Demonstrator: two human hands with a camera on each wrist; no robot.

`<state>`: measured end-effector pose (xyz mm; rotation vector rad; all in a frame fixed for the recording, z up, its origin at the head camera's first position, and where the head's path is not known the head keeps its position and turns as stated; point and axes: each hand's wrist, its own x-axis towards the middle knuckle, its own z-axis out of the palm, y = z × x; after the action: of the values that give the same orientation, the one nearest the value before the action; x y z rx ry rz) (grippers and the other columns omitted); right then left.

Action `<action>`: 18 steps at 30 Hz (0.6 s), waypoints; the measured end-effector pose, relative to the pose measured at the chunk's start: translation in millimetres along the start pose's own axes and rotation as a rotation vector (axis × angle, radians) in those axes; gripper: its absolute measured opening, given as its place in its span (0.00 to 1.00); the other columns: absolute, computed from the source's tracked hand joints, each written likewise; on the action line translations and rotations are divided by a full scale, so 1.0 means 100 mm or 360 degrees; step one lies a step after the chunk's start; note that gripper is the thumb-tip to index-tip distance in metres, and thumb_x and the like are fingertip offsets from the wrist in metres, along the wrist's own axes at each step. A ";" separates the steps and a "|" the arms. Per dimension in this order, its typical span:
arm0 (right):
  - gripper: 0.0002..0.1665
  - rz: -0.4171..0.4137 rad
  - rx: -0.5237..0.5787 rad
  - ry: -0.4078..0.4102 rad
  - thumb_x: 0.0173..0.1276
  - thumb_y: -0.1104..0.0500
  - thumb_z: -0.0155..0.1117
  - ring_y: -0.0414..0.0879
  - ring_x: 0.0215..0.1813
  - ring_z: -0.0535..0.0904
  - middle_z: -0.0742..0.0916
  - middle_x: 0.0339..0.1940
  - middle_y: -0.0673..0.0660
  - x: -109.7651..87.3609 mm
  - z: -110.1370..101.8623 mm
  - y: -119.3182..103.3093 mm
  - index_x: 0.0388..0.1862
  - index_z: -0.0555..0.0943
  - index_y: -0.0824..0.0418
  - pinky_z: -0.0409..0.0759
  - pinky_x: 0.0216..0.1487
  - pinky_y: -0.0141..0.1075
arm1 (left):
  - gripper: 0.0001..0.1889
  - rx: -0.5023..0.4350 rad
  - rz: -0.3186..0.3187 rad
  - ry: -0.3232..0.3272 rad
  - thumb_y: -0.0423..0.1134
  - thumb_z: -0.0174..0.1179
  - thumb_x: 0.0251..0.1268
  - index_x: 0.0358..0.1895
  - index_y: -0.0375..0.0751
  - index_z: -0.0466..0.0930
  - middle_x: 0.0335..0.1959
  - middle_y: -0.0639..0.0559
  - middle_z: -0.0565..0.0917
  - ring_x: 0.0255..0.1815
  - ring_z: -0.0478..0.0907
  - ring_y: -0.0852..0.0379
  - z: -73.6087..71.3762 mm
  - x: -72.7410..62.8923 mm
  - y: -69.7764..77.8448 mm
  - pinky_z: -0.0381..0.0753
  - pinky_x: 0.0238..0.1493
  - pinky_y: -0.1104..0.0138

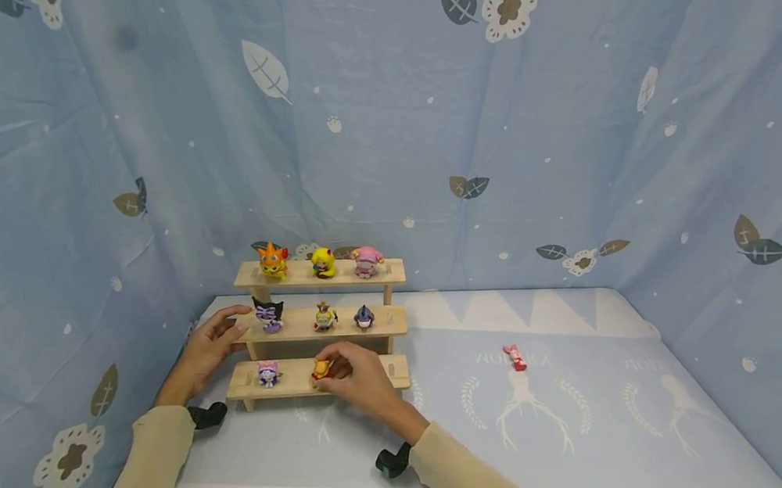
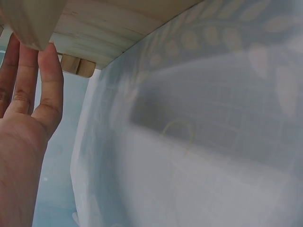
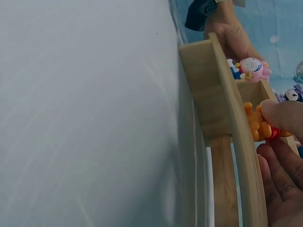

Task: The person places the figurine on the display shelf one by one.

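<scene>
A three-step wooden stand (image 1: 286,328) sits at the back left of the blue mat. My right hand (image 1: 354,377) pinches a small orange figure (image 1: 321,369) on the bottom step (image 1: 375,374); in the right wrist view the orange figure (image 3: 258,124) is held between fingertips above the stand's edge (image 3: 232,132). My left hand (image 1: 207,352) rests with straight fingers against the left end of the middle step; its fingers (image 2: 42,85) touch the wood (image 2: 94,28). A pink-and-white figure (image 1: 268,374) stands left of the orange one on the bottom step.
Three figures line the top step (image 1: 380,273) and three the middle step. A small pink-red figure (image 1: 515,358) lies alone on the mat (image 1: 591,413) to the right. Patterned blue cloth walls (image 1: 421,115) close in on the left, back and right.
</scene>
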<state>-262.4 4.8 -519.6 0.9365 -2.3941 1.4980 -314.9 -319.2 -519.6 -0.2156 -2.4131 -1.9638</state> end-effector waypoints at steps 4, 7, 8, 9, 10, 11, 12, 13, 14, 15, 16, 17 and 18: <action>0.22 -0.0004 -0.0006 -0.0006 0.63 0.59 0.80 0.36 0.40 0.84 0.87 0.44 0.45 -0.05 -0.05 0.02 0.53 0.83 0.50 0.84 0.41 0.29 | 0.28 0.0005 -0.0005 0.0001 0.52 0.60 0.76 0.75 0.51 0.68 0.65 0.43 0.70 0.55 0.75 0.55 0.01 0.00 -0.02 0.79 0.60 0.43; 0.21 -0.0002 0.0012 -0.0012 0.64 0.59 0.79 0.37 0.42 0.85 0.87 0.47 0.48 -0.12 -0.13 0.04 0.55 0.83 0.51 0.85 0.43 0.30 | 0.29 0.0016 0.0004 -0.0003 0.53 0.60 0.77 0.75 0.51 0.68 0.66 0.42 0.70 0.56 0.74 0.55 0.03 0.00 -0.03 0.78 0.60 0.43; 0.21 -0.0003 0.0018 -0.0013 0.65 0.60 0.78 0.37 0.43 0.85 0.87 0.48 0.49 -0.14 -0.16 0.05 0.55 0.83 0.52 0.85 0.44 0.31 | 0.29 0.0020 0.0008 -0.0005 0.53 0.60 0.76 0.75 0.51 0.68 0.65 0.42 0.70 0.56 0.74 0.54 0.04 0.01 -0.03 0.79 0.60 0.43; 0.20 -0.0003 0.0015 -0.0014 0.66 0.60 0.77 0.37 0.43 0.85 0.87 0.48 0.50 -0.16 -0.20 0.06 0.54 0.83 0.52 0.85 0.44 0.31 | 0.29 0.0025 0.0012 -0.0005 0.53 0.60 0.76 0.75 0.51 0.68 0.65 0.42 0.70 0.56 0.74 0.54 0.04 0.01 -0.03 0.79 0.60 0.43; 0.19 -0.0016 0.0014 -0.0011 0.66 0.60 0.77 0.37 0.43 0.85 0.87 0.48 0.51 -0.18 -0.24 0.06 0.54 0.83 0.53 0.85 0.44 0.32 | 0.29 0.0028 0.0013 -0.0004 0.54 0.60 0.76 0.74 0.51 0.69 0.64 0.42 0.71 0.56 0.74 0.54 0.04 0.01 -0.04 0.80 0.59 0.45; 0.17 -0.0029 -0.0003 -0.0008 0.67 0.60 0.76 0.37 0.42 0.85 0.87 0.47 0.51 -0.20 -0.28 0.08 0.54 0.83 0.54 0.85 0.44 0.31 | 0.29 0.0030 0.0010 -0.0001 0.54 0.60 0.76 0.74 0.51 0.69 0.63 0.43 0.71 0.55 0.74 0.54 0.03 0.02 -0.04 0.81 0.59 0.47; 0.16 -0.0040 -0.0028 -0.0004 0.68 0.60 0.75 0.37 0.42 0.85 0.87 0.46 0.50 -0.21 -0.32 0.09 0.53 0.83 0.54 0.85 0.43 0.31 | 0.28 0.0036 0.0007 0.0005 0.55 0.60 0.76 0.74 0.52 0.69 0.62 0.44 0.71 0.55 0.75 0.54 0.03 0.02 -0.04 0.82 0.58 0.49; 0.16 -0.0051 -0.0046 0.0001 0.68 0.60 0.75 0.37 0.42 0.85 0.87 0.45 0.50 -0.23 -0.37 0.09 0.53 0.83 0.55 0.85 0.43 0.31 | 0.28 0.0045 0.0007 0.0005 0.55 0.60 0.76 0.74 0.52 0.69 0.62 0.45 0.72 0.55 0.75 0.54 0.02 0.02 -0.04 0.83 0.57 0.51; 0.15 -0.0064 -0.0068 0.0012 0.69 0.60 0.75 0.37 0.41 0.84 0.87 0.45 0.51 -0.25 -0.41 0.10 0.52 0.84 0.56 0.85 0.43 0.31 | 0.28 0.0051 0.0006 0.0010 0.55 0.59 0.76 0.73 0.52 0.69 0.61 0.45 0.72 0.55 0.75 0.53 0.01 0.03 -0.04 0.83 0.56 0.52; 0.14 -0.0067 -0.0088 0.0022 0.69 0.60 0.74 0.37 0.41 0.84 0.87 0.44 0.51 -0.26 -0.46 0.11 0.52 0.84 0.57 0.85 0.43 0.31 | 0.28 0.0055 0.0004 0.0013 0.55 0.59 0.76 0.73 0.52 0.69 0.61 0.46 0.72 0.55 0.74 0.53 0.01 0.03 -0.04 0.83 0.56 0.53; 0.14 -0.0063 -0.0104 0.0031 0.69 0.60 0.74 0.37 0.41 0.84 0.87 0.44 0.51 -0.28 -0.51 0.11 0.52 0.84 0.57 0.85 0.42 0.31 | 0.27 0.0055 0.0001 0.0015 0.55 0.60 0.76 0.73 0.53 0.70 0.61 0.46 0.72 0.56 0.74 0.53 0.01 0.03 -0.03 0.83 0.56 0.54; 0.13 -0.0055 -0.0122 0.0043 0.69 0.60 0.74 0.38 0.42 0.84 0.87 0.44 0.50 -0.29 -0.56 0.13 0.51 0.84 0.58 0.85 0.43 0.32 | 0.28 0.0060 0.0001 0.0014 0.55 0.59 0.76 0.73 0.52 0.70 0.62 0.46 0.72 0.56 0.74 0.52 0.01 0.04 -0.02 0.83 0.56 0.53; 0.14 -0.0046 -0.0131 0.0053 0.69 0.61 0.74 0.39 0.42 0.84 0.87 0.45 0.50 -0.30 -0.61 0.13 0.51 0.84 0.59 0.86 0.43 0.33 | 0.28 0.0066 0.0002 0.0015 0.55 0.59 0.76 0.73 0.52 0.69 0.62 0.46 0.72 0.56 0.74 0.52 0.01 0.04 -0.01 0.83 0.57 0.51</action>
<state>-257.0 73.9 -513.5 0.9170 -2.3882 1.3827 -318.5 -317.9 -520.0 -0.2063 -2.4447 -1.9080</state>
